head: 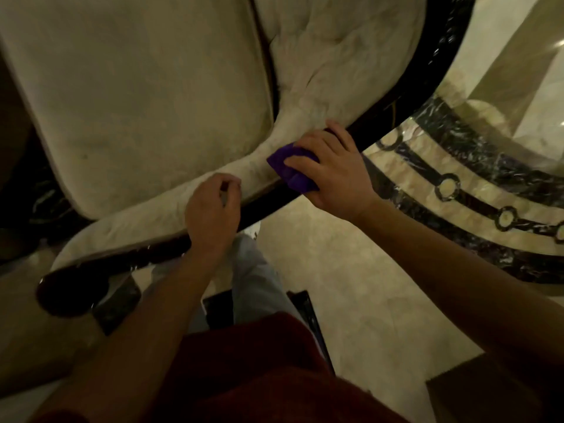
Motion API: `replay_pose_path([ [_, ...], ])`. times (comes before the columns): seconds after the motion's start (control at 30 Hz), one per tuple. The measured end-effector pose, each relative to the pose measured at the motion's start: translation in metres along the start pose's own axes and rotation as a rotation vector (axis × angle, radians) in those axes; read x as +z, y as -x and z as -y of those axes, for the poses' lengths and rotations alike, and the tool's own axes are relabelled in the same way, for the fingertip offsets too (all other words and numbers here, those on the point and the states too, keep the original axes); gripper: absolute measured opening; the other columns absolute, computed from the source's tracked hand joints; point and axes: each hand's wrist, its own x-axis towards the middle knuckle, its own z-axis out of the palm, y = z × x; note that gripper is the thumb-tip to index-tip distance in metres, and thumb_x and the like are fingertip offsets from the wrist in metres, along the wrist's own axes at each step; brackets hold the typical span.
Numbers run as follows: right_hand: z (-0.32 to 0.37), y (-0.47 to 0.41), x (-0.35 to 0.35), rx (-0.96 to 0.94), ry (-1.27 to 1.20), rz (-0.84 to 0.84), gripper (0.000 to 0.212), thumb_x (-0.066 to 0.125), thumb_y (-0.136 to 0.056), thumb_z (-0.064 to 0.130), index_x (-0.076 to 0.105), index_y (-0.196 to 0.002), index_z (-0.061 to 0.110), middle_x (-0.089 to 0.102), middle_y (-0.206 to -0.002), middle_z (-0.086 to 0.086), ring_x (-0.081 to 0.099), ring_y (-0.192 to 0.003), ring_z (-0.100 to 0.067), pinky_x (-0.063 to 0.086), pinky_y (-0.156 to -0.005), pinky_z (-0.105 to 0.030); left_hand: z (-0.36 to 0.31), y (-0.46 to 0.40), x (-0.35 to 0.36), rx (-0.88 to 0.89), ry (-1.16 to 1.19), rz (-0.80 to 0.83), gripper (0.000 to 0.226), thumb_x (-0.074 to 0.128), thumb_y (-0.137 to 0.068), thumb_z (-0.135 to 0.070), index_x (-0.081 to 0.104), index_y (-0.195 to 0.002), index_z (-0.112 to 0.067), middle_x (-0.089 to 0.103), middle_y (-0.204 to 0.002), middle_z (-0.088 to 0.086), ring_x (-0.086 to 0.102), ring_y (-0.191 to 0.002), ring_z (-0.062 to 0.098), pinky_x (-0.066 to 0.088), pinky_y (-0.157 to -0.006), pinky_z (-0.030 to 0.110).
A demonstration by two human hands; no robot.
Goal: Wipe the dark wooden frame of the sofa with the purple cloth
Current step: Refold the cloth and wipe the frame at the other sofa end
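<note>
The sofa's dark wooden frame (406,96) curves from the upper right down to a rounded end at the lower left (70,291). My right hand (332,172) presses the folded purple cloth (290,170) flat onto the frame's top rail, fingers spread over it. Left of it, my left hand (213,209) rests on the rail and the cream upholstery edge, fingers curled loosely with nothing visible in them. The hands and the cloth hide the rail beneath them.
Cream sofa cushions (137,102) fill the upper left. Polished marble floor (366,285) lies below the rail, with a dark patterned inlay band (476,203) curving at the right. My leg (253,279) and red shirt (259,377) are at the bottom.
</note>
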Motion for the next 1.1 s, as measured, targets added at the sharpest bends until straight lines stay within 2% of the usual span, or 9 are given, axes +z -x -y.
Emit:
replay_pose_path([
  [0.17,-0.048,-0.007,-0.039,-0.132,0.115,0.044,0.037,0.075,-0.088,0.033,0.069,-0.121,0.021,0.068,-0.124,-0.014,0.059,-0.124,-0.035,0.024,-0.123,-0.065,-0.028,-0.006,0.035,0.137,0.057,0.02,0.028,0.055,-0.098,-0.029,0.072,-0.099,-0.008,0.073,-0.089,0.009,0.063,-0.078,0.022,0.042,-0.072,0.026],
  [0.23,-0.06,-0.01,-0.054,-0.156,0.126,0.054,0.034,0.073,-0.089,0.032,0.07,-0.121,0.019,0.069,-0.124,-0.014,0.061,-0.123,-0.036,0.024,-0.123,-0.064,-0.038,-0.007,0.048,0.173,0.069,0.042,0.034,0.05,-0.097,-0.035,0.072,-0.101,-0.009,0.072,-0.09,0.007,0.063,-0.079,0.019,0.041,-0.072,0.023],
  [0.33,-0.074,-0.012,-0.071,-0.147,0.106,0.057,0.034,0.072,-0.09,0.032,0.071,-0.121,0.018,0.069,-0.126,-0.014,0.061,-0.125,-0.036,0.027,-0.122,-0.063,-0.05,-0.014,0.065,0.273,0.032,0.048,0.031,0.048,-0.099,-0.031,0.071,-0.102,-0.01,0.072,-0.091,0.006,0.063,-0.079,0.019,0.035,-0.071,0.015],
  [0.4,-0.082,-0.013,-0.078,-0.131,0.097,0.03,0.032,0.071,-0.092,0.033,0.073,-0.12,0.017,0.07,-0.124,-0.014,0.063,-0.124,-0.036,0.029,-0.121,-0.064,-0.058,-0.02,0.075,0.322,-0.033,0.053,0.027,0.047,-0.1,-0.029,0.069,-0.1,-0.012,0.069,-0.09,0.006,0.062,-0.078,0.021,0.041,-0.07,0.022],
  [0.5,-0.095,-0.017,-0.084,-0.106,0.1,-0.029,0.03,0.072,-0.093,0.034,0.074,-0.117,0.016,0.072,-0.122,-0.013,0.064,-0.122,-0.036,0.032,-0.118,-0.066,-0.066,-0.027,0.085,0.34,-0.167,0.041,0.029,0.044,-0.101,-0.031,0.065,-0.098,-0.011,0.063,-0.094,0.009,0.061,-0.077,0.026,0.051,-0.063,0.043],
  [0.63,-0.111,-0.028,-0.093,-0.015,0.026,-0.127,0.031,0.071,-0.092,0.037,0.076,-0.114,0.016,0.073,-0.116,-0.011,0.067,-0.114,-0.034,0.036,-0.116,-0.062,-0.069,-0.027,0.087,0.341,-0.265,-0.026,0.033,0.052,-0.095,-0.028,0.059,-0.122,-0.011,0.057,-0.131,0.017,0.056,-0.109,0.03,0.049,-0.088,0.044],
  [0.7,-0.118,-0.035,-0.097,0.028,-0.004,-0.181,0.031,0.071,-0.093,0.038,0.076,-0.112,0.014,0.074,-0.112,-0.011,0.068,-0.109,-0.033,0.038,-0.114,-0.06,-0.07,-0.028,0.088,0.315,-0.313,-0.012,0.039,0.048,-0.094,-0.032,0.057,-0.127,-0.012,0.055,-0.137,0.018,0.056,-0.115,0.034,0.048,-0.092,0.048],
  [0.83,-0.138,-0.044,-0.103,0.063,-0.004,-0.253,0.035,0.073,-0.093,0.038,0.074,-0.117,0.013,0.071,-0.118,-0.014,0.066,-0.114,-0.035,0.037,-0.115,-0.064,-0.07,-0.03,0.092,0.284,-0.368,0.03,0.042,0.041,-0.095,-0.034,0.059,-0.125,-0.011,0.061,-0.132,0.017,0.059,-0.111,0.035,0.048,-0.091,0.049],
  [1.1,-0.17,-0.057,-0.104,0.019,-0.015,-0.291,0.041,0.068,-0.096,0.042,0.062,-0.129,0.02,0.069,-0.128,-0.016,0.059,-0.131,-0.036,0.032,-0.116,-0.068,-0.075,-0.029,0.09,0.242,-0.428,0.047,0.04,0.04,-0.091,-0.032,0.059,-0.121,-0.015,0.066,-0.119,0.01,0.061,-0.105,0.032,0.047,-0.085,0.047],
])
